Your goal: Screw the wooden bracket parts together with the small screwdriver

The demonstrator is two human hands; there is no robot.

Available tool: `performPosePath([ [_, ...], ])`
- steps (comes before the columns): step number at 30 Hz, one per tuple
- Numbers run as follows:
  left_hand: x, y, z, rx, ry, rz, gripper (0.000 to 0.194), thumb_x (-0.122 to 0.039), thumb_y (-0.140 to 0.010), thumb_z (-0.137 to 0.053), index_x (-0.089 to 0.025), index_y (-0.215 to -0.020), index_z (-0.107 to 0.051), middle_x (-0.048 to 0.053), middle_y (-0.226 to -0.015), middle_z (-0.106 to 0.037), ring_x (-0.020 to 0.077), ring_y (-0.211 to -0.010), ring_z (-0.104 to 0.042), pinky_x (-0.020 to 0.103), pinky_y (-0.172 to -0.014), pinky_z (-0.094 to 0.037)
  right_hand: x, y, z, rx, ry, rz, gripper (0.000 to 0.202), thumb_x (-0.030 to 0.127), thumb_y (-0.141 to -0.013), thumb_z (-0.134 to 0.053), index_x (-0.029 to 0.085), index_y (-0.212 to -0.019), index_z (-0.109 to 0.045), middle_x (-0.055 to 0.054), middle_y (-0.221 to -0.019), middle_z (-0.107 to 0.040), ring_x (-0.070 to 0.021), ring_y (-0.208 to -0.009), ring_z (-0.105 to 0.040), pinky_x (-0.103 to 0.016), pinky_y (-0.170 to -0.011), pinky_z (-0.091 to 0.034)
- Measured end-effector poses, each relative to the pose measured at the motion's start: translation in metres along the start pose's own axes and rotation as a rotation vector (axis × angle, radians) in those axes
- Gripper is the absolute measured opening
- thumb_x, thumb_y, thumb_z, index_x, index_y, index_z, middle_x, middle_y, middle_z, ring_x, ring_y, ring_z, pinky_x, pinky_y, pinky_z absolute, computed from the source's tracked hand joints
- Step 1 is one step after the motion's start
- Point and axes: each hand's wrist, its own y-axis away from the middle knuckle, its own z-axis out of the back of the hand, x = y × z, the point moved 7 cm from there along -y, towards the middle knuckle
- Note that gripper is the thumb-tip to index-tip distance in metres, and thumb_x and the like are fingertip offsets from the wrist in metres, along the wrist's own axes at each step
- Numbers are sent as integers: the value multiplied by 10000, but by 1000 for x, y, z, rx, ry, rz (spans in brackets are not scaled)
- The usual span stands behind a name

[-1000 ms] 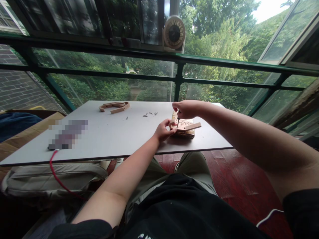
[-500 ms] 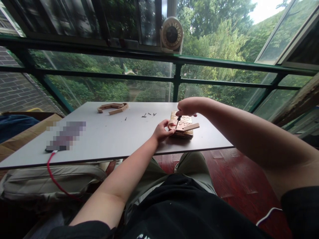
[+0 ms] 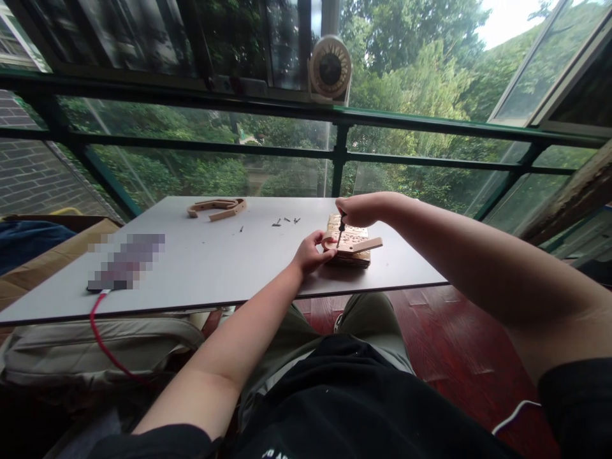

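My right hand (image 3: 356, 209) is closed around the dark handle of a screwdriver (image 3: 340, 236), which stands nearly upright. Its tip meets a curved wooden hook (image 3: 367, 245), light brown, with a rounded end on the left and a straight arm reaching right. The hook lies on a wooden block (image 3: 361, 260) whose top is pitted with marks. With thumb and fingers, my left hand (image 3: 310, 252) pinches the hook's rounded end and steadies it against the block. A screw under the tip is too small to make out.
On the white table (image 3: 229, 268), several screws (image 3: 287, 220) lie left of the block. More curved wooden hooks (image 3: 217, 207) rest at the back left. A blurred-out device (image 3: 129, 261) with a red cable (image 3: 98, 328) lies at the left. A round fan (image 3: 330, 67) stands by the window railing.
My right hand has shifted slightly left and down, its wrist turned, and the screwdriver leans a little less. My left hand, the hook and the block stay in place.
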Motion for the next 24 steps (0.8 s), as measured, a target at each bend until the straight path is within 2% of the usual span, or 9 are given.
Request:
performPosePath([
  [4, 2, -1, 1, -7, -18, -4, 404, -402, -696, -774, -180, -1009, -648, 54, -1011, -735, 236, -957, -704, 367, -904, -566, -1, 0, -1, 99, 31, -7, 395, 273, -955, -493, 63, -1281, -569, -127, -891, -707, -190, -650, -593, -321, -603, -418],
  [8, 6, -2, 2, -17, -30, -2, 392, -395, -694, -773, -183, -996, -638, 51, -1011, -732, 234, -937, -704, 367, -888, -569, 0, 0, -1, 179, 51, -11, 488, 392, -1010, -396, 16, -1206, -636, -82, -636, -683, -206, -595, -613, -351, -676, -438],
  [14, 7, -2, 1, -4, -11, 6, 396, -395, -697, -779, -183, -998, -634, 53, -1021, -729, 235, -948, -707, 370, -892, -571, -4, -7, -10, 278, 76, -74, 711, 540, -1026, -281, 13, -923, -748, -124, -572, -663, -240, -615, -655, -400, -801, -467],
  [17, 8, -2, 1, -5, 0, 9, 400, -400, -694, -779, -185, -997, -632, 53, -1020, -727, 237, -953, -707, 372, -898, -571, -6, -11, -12, 234, 25, -105, 675, 554, -1012, -327, 4, -1076, -712, -133, -624, -680, -256, -609, -662, -396, -733, -484],
  [20, 5, -2, 1, -4, -3, -2, 396, -403, -699, -777, -182, -997, -637, 54, -1018, -725, 234, -940, -702, 373, -900, -567, -6, -10, -8, 106, -44, -103, 549, 423, -979, -441, 42, -1364, -525, -131, -761, -720, -247, -595, -655, -365, -608, -479],
  [22, 4, -1, 1, -6, -7, -3, 398, -404, -695, -776, -183, -996, -638, 50, -1000, -724, 233, -927, -698, 375, -891, -566, -4, -6, -7, 79, -97, -79, 530, 306, -945, -470, 84, -1425, -428, -134, -863, -732, -227, -602, -650, -337, -555, -468],
  [24, 2, -1, 1, -10, -20, 3, 390, -401, -692, -772, -185, -987, -637, 41, -970, -721, 230, -906, -694, 374, -877, -566, 1, -2, -7, 91, -135, -35, 487, 221, -922, -460, 97, -1392, -425, -138, -924, -729, -204, -620, -648, -311, -538, -463],
])
